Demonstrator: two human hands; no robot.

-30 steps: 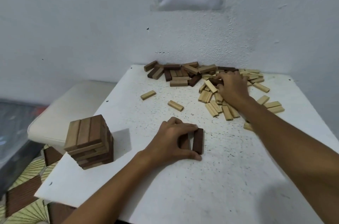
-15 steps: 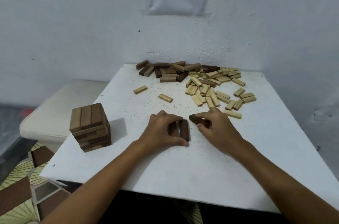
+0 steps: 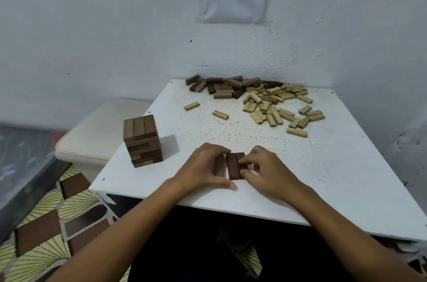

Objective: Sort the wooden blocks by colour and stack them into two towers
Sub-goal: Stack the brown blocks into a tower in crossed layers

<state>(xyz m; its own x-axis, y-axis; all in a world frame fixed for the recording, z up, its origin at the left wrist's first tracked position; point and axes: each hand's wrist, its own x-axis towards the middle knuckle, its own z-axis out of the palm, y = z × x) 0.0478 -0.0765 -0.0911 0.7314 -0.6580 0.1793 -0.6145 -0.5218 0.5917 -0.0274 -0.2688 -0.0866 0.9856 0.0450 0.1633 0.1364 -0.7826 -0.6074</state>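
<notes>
I see the white desk (image 3: pixel 323 177) filling most of my view, its far edge against the wall. At about eleven o'clock from my hands stands the dark tower (image 3: pixel 142 141), upright, well apart from them. Toward one o'clock lies the loose pile of blocks (image 3: pixel 261 99), darker ones at its left, pale ones spreading right. Near the desk's front edge my left hand (image 3: pixel 203 169) curls around the left side of a row of three dark blocks (image 3: pixel 232 166) lying flat, side by side, while my right hand (image 3: pixel 269 172) pinches the rightmost one.
</notes>
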